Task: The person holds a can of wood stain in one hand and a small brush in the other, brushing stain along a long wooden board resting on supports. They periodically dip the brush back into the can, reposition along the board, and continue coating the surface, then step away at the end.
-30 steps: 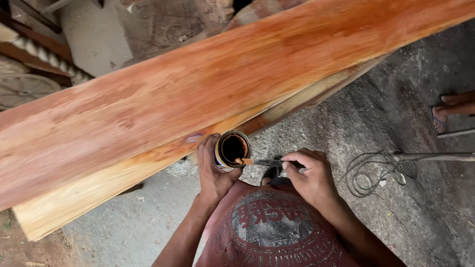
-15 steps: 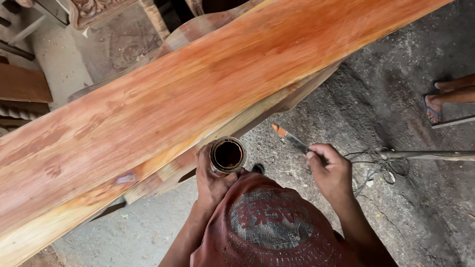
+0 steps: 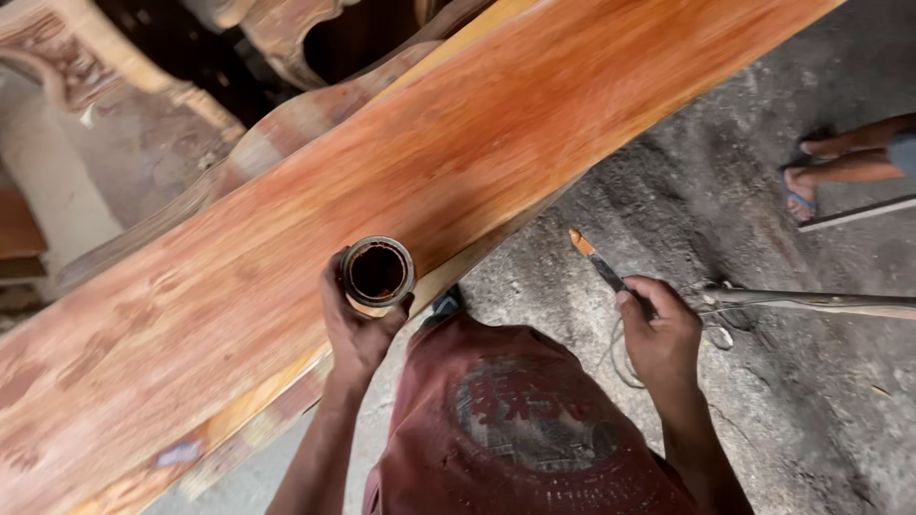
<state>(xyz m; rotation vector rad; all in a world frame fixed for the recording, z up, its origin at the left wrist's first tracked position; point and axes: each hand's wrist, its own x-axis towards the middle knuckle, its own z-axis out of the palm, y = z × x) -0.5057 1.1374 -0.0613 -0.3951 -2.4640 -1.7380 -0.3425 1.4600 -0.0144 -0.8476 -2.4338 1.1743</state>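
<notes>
Fingers of the left hand are wrapping round a small round tin of dark stain, holding it over the near edge of the reddish plank. Off to its right, the right hand is gripping a thin brush, its orange tip pointing up-left above the concrete floor.

Reddish-orange streaked plank; dark brown tin; orange-tipped brush.
</notes>
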